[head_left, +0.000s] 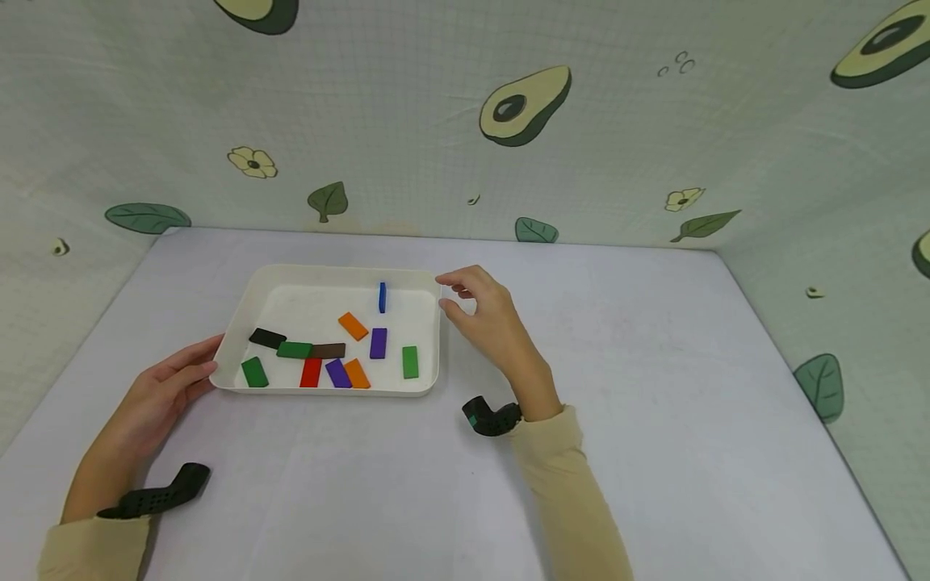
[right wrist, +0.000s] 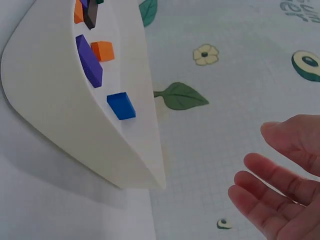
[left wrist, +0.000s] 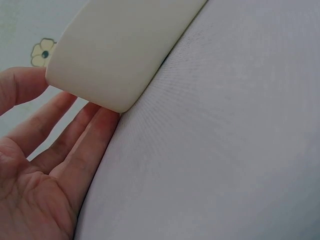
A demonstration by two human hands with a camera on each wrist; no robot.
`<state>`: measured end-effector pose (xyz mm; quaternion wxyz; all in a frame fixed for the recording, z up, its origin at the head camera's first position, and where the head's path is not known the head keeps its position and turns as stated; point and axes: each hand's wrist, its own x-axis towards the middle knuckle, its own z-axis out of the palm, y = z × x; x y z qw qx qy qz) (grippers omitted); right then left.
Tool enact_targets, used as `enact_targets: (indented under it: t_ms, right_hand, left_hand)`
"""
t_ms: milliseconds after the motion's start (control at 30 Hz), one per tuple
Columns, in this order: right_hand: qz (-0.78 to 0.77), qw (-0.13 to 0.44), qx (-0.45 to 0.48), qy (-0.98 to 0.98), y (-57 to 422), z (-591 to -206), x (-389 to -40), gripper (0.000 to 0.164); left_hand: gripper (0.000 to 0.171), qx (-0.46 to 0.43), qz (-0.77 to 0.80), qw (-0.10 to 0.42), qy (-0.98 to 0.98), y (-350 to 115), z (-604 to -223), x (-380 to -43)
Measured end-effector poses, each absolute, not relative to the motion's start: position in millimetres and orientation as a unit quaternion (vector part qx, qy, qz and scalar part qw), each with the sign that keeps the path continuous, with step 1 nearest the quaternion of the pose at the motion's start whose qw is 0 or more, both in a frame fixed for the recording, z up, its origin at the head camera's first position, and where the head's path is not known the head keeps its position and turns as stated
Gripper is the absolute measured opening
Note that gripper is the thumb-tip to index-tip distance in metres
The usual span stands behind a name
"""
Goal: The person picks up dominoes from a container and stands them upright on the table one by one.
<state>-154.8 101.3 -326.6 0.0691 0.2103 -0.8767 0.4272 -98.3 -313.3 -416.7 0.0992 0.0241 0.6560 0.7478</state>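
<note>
A shallow white tray (head_left: 305,278) lies on the table, holding several small flat coloured blocks. At its left end is my left hand (head_left: 163,395), its extended fingers touching the outer wall and the thumb right at the rim. The left wrist view shows these fingertips against the tray's corner (left wrist: 100,75). My right hand (head_left: 479,311) hovers by the tray's right end, thumb and fingers apart with nothing between them. Nearest to it inside the tray, a blue block (head_left: 382,298) stands on its narrow side. A purple block (head_left: 379,343) and an orange block (head_left: 353,326) lie close by.
Toward the tray's front and left lie a black block (head_left: 268,337), a brown block (head_left: 328,351), a red block (head_left: 311,373) and several green, purple and orange ones. A white cloth covers the table (head_left: 654,363). Behind it hangs a curtain (head_left: 407,121) printed with avocados.
</note>
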Motion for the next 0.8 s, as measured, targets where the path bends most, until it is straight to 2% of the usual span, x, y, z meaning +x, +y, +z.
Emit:
enact_targets:
  t_ms: [333,800]
  right_hand:
    - [0.397,-0.004,0.229,-0.889,77.5,-326.4,-145.9,0.032]
    - [0.317,-0.092,0.254,-0.909,49.3,-345.7,-143.6,0.042]
  left_hand:
    - [0.041,0.020,0.740,0.098,0.665,-313.5,-417.0,-99.4]
    - [0.039,0.021,0.737,0.095,0.669,-312.8,-418.8,-99.3]
